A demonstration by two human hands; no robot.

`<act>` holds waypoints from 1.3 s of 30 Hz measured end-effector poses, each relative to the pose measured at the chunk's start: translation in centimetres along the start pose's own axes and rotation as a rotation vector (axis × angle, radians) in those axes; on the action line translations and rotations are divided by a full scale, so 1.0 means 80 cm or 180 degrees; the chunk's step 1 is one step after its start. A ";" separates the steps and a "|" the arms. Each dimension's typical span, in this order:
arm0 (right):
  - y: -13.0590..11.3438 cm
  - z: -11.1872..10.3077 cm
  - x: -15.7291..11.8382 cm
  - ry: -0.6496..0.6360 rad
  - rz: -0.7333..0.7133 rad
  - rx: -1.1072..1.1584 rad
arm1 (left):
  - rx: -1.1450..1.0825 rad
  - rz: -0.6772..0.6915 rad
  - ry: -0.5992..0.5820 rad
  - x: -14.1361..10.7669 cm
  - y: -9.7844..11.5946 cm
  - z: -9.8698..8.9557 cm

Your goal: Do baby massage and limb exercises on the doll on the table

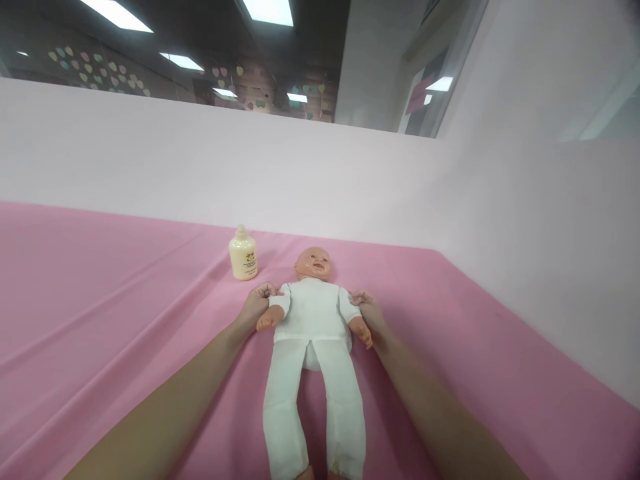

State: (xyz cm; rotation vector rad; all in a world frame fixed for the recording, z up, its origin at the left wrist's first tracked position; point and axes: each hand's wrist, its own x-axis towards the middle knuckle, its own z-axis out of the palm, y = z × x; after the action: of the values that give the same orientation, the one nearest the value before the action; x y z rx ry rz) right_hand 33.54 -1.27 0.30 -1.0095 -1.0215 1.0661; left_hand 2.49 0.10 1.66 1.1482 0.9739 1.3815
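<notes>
A baby doll (314,310) in a white cloth top and trousers lies on its back, its bald head toward the wall and its legs toward me. My left hand (259,300) is closed at the doll's arm on the left side, fingers pinched at the white sleeve near the elbow. On the other side my right hand (369,310) grips the opposite sleeve in the same way. Both of the doll's plastic hands stick out below my fingers. My fingertips are partly hidden behind the sleeves.
A cream-coloured bottle (243,257) with dark print stands left of the doll's head. Under everything spreads a pink sheet (125,300) with long folds on the left. A white wall (250,173) with a window above closes off the back; another wall (540,233) rises on the right.
</notes>
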 end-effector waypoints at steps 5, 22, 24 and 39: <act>-0.006 0.006 -0.002 0.0124 -0.0007 0.0000 | -0.0036 0.0058 -0.0247 -0.009 0.011 0.004; -0.019 0.017 -0.013 0.0104 -0.0359 -0.0456 | 0.1220 0.0570 0.0004 -0.018 0.018 0.009; -0.018 0.015 -0.011 0.0124 -0.0463 -0.0464 | 0.1289 0.0605 0.0059 -0.018 0.017 0.009; -0.003 0.006 -0.004 -0.0071 -0.0266 -0.0855 | 0.1384 0.0463 0.0147 -0.012 0.006 0.001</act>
State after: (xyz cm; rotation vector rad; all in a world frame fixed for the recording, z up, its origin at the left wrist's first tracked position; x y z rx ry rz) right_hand 33.09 -1.52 0.56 -1.1612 -1.2377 0.8885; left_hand 2.45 -0.93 2.02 1.5391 1.2861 1.3506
